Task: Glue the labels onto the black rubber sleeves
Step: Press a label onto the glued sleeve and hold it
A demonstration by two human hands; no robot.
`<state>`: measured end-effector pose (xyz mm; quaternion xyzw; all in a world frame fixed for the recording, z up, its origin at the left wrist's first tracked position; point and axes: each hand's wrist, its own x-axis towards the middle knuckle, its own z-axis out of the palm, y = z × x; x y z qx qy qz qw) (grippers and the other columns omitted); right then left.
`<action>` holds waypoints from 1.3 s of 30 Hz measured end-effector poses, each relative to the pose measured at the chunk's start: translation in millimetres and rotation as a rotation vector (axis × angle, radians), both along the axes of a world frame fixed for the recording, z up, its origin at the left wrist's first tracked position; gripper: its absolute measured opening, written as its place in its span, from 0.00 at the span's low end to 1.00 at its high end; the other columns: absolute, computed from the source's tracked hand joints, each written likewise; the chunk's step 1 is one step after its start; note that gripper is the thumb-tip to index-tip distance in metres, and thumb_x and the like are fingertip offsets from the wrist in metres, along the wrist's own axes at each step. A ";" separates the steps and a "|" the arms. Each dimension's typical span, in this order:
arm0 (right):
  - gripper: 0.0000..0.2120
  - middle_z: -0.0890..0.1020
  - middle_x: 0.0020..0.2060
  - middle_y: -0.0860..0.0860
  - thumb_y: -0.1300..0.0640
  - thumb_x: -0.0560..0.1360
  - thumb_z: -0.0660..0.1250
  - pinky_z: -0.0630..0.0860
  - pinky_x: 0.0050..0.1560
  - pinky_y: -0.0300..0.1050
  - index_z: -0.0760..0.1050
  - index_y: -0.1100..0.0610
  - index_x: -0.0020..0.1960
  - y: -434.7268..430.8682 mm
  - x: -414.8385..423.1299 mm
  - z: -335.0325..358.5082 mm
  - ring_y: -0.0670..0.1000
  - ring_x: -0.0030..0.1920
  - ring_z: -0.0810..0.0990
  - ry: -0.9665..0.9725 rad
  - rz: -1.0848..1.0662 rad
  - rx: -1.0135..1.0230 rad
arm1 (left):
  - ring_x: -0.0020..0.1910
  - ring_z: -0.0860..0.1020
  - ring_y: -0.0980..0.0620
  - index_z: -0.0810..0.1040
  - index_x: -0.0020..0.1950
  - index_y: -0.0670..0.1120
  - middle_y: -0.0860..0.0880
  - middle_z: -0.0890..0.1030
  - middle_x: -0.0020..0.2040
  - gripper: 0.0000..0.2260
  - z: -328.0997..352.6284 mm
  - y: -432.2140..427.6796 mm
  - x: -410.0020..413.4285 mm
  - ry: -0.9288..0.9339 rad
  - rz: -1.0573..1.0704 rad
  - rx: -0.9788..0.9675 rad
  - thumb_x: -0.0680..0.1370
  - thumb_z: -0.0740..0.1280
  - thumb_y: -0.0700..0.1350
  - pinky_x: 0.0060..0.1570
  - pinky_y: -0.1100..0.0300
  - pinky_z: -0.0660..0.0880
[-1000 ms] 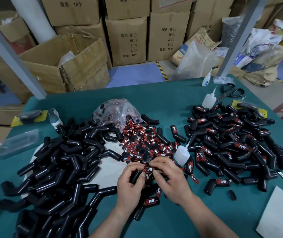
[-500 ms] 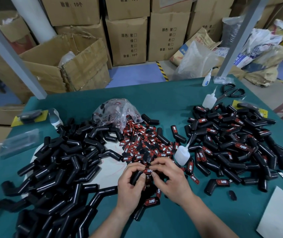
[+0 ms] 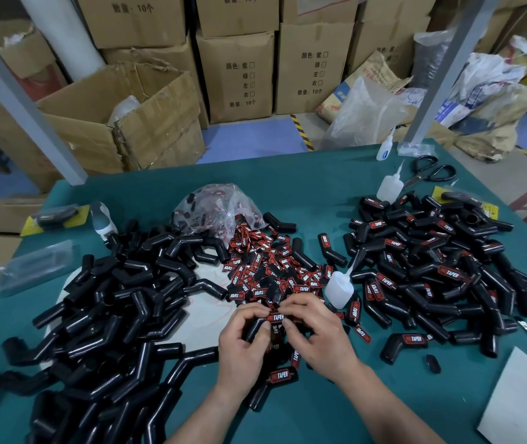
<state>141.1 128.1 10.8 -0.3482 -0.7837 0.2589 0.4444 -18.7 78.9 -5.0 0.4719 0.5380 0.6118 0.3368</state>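
We are at the pressing step. Our left hand (image 3: pixel 243 342) grips a black rubber sleeve (image 3: pixel 255 328) over the near middle of the green table (image 3: pixel 304 184), fingers curled round it. Our right hand (image 3: pixel 318 336) pinches a red-and-black label (image 3: pixel 275 317) against the upper end of that sleeve. The label lies on the sleeve between the fingertips of both hands. We cannot tell whether the glue beneath it has set.

As we judge it, the next move calls for a firm, even press along the whole label, with the edges kept square so that it does not slide on wet glue. The sleeve then belongs on the heap of labelled sleeves (image 3: pixel 432 270) to our right. A bare one would come from the heap of plain sleeves (image 3: pixel 111 302) to our left.

The loose labels (image 3: pixel 271 270) lie just beyond our fingers, and the glue bottle (image 3: pixel 337 288) stands near our right hand, so both are close for the next round.
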 end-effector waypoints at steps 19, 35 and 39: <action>0.07 0.81 0.54 0.50 0.58 0.79 0.69 0.80 0.50 0.46 0.83 0.59 0.55 0.1 -0.3 -2.4 0.49 0.54 0.81 -0.146 0.062 0.098 | 0.55 0.83 0.49 0.83 0.51 0.59 0.53 0.84 0.53 0.10 -6.1 -0.2 1.2 0.049 -0.029 -0.053 0.73 0.68 0.47 0.58 0.60 0.77; 0.06 0.82 0.52 0.51 0.64 0.74 0.74 0.79 0.54 0.42 0.83 0.62 0.51 -1.1 -4.8 -3.1 0.46 0.53 0.82 0.055 -0.072 -0.019 | 0.62 0.83 0.47 0.77 0.62 0.63 0.46 0.86 0.59 0.24 3.4 -3.8 7.0 -0.265 -0.014 -0.072 0.73 0.74 0.40 0.63 0.56 0.78; 0.06 0.82 0.52 0.50 0.63 0.74 0.74 0.80 0.53 0.43 0.83 0.61 0.51 -2.4 -5.4 -3.8 0.46 0.53 0.82 0.063 -0.071 -0.012 | 0.63 0.83 0.48 0.80 0.60 0.61 0.48 0.86 0.60 0.20 1.4 -3.8 7.2 -0.213 -0.005 -0.058 0.75 0.73 0.39 0.62 0.59 0.78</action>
